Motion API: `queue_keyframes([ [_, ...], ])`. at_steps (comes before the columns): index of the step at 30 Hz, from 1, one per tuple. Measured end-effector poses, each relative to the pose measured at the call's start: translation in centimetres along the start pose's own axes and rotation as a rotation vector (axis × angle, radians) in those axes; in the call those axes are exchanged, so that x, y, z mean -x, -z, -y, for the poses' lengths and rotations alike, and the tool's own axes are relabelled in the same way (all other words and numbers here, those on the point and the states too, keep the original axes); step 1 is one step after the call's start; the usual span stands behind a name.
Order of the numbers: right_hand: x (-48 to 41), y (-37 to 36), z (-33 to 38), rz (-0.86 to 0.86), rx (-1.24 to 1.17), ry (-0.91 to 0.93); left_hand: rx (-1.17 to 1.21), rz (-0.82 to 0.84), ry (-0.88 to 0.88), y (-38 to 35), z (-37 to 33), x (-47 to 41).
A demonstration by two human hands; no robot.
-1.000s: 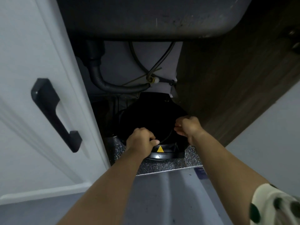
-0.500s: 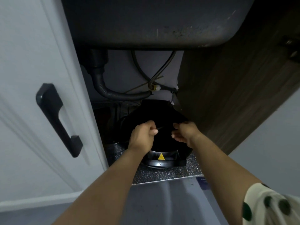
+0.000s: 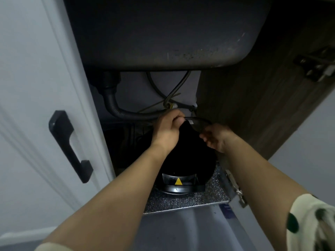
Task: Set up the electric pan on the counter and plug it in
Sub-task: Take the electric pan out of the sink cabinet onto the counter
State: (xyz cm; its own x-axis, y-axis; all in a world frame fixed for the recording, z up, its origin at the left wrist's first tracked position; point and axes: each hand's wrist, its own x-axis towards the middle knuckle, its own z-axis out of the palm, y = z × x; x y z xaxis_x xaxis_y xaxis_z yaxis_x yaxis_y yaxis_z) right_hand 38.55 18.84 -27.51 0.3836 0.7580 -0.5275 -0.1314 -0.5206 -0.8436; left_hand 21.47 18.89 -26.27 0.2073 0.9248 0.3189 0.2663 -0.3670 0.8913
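Dim under-sink cabinet with open white door, black electric pan on the speckled cabinet floor, left hand fingers closed on its black cord, right hand fingers loosely curled at the cord.

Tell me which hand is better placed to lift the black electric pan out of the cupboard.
Left, probably. The left hand is closed on the thin black cord at the top of the black electric pan, while the right hand is loosely curled beside it.
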Motion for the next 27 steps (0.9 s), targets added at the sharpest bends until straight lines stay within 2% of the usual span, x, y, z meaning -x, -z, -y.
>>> queue_keyframes([
  [6, 0.3, 2.4, -0.3, -0.166, 0.239, 0.277, 0.213, -0.105, 0.069, 0.7, -2.3, -1.8],
  [11, 0.4, 2.9, -1.1, -0.021, 0.228, 0.512, 0.440, -0.117, 0.175, 1.1, -3.5, -2.4],
  [17, -0.4, 2.1, -2.7, 0.094, 0.277, 0.535, 0.585, -0.031, 0.251, 0.8, -4.9, -2.7],
  [21, -0.5, 1.3, -3.6, 0.102, 0.239, 0.548, 0.664, 0.033, 0.312, 0.4, -5.2, -2.6],
  [24, -0.3, 1.0, -4.0, 0.092, 0.203, 0.529, 0.655, 0.097, 0.326, 0.3, -5.3, -2.6],
  [27, 0.3, 0.8, -4.4, 0.078, 0.136, 0.502, 0.543, 0.151, 0.298, -0.1, -5.5, -2.7],
])
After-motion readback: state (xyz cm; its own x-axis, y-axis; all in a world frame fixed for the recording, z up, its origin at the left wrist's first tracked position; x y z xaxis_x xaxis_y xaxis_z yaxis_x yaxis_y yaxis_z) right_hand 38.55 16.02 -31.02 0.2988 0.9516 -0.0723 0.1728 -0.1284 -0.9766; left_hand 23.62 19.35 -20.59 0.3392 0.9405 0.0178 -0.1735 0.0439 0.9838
